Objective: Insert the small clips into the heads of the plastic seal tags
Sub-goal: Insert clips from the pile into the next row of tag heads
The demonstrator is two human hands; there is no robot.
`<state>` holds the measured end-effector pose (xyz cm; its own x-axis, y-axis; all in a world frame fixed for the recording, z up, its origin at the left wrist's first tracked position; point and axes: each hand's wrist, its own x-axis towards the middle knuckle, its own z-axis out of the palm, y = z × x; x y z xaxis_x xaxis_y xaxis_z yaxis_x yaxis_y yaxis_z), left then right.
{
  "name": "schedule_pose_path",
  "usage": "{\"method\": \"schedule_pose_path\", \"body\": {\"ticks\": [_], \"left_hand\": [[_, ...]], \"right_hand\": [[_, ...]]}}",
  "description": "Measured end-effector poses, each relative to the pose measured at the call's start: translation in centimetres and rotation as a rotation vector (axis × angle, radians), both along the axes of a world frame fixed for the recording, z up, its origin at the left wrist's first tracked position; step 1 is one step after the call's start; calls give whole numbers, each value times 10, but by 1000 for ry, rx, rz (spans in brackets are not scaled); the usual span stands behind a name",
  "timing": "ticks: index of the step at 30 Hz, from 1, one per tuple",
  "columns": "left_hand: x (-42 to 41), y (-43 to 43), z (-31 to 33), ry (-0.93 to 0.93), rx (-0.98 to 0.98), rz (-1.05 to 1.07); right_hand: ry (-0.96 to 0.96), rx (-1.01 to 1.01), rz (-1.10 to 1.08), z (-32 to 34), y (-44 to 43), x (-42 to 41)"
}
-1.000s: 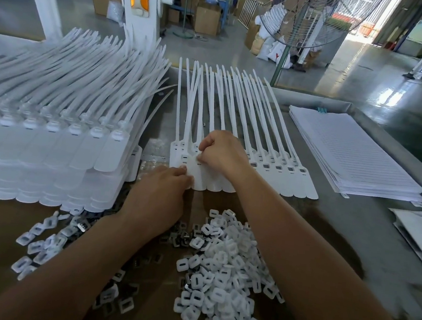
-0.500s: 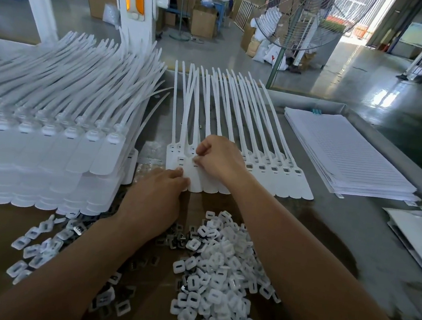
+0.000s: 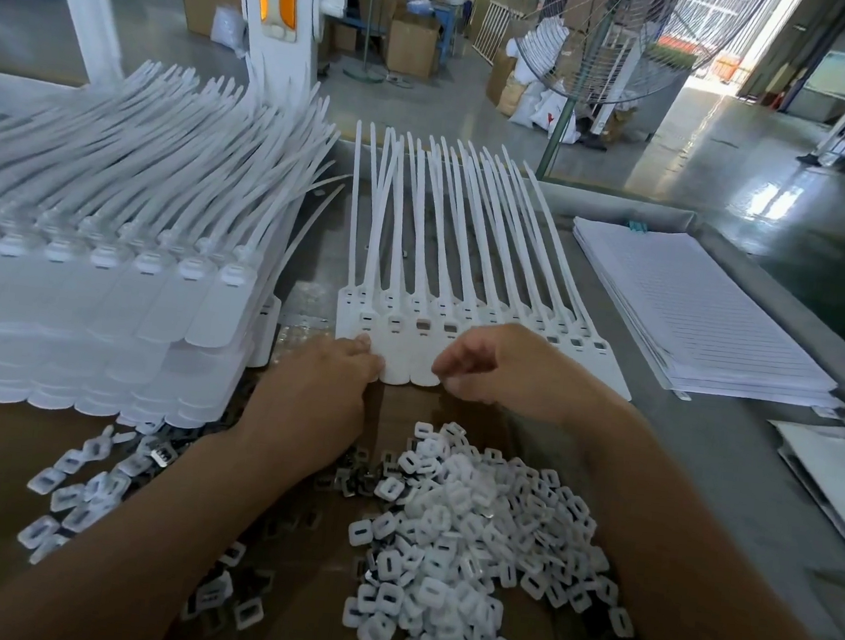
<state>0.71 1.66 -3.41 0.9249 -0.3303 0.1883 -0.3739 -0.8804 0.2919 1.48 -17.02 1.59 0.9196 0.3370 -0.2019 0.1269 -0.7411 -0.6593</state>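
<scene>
A row of white plastic seal tags lies side by side on the table, tails pointing away, heads towards me. The two leftmost heads hold white clips; the heads after them show dark empty slots. My left hand presses its fingertips on the near ends of the leftmost tags. My right hand hovers over the near ends of the middle tags, fingers loosely curled, thumb and forefinger close together; I cannot tell whether it holds a clip. A heap of small white clips lies in front of me.
A tall stack of finished white tags fills the left side. Loose clips are scattered at the lower left. A pile of lined white sheets lies at the right. Behind the table stand a fan and cardboard boxes.
My right hand has lifted off the tag heads and drawn back towards me, uncovering the heads it was pressing. My left hand stays on the leftmost tags.
</scene>
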Motion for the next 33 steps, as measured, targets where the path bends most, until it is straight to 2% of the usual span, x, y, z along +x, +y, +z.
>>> {"method": "schedule_pose_path", "body": {"ticks": [8, 19, 23, 26, 33], "left_hand": [[1, 0, -1, 14, -7, -2], [0, 1, 0, 21, -15, 7], [1, 0, 0, 34, -15, 9], [1, 0, -1, 27, -20, 2], [-2, -1, 3, -11, -52, -6]], "right_hand": [[104, -16, 65, -5, -11, -10], [95, -24, 29, -5, -12, -11], [33, 26, 11, -3, -12, -11], [-32, 128, -97, -3, -8, -8], [-198, 61, -211, -1, 5, 22]]}}
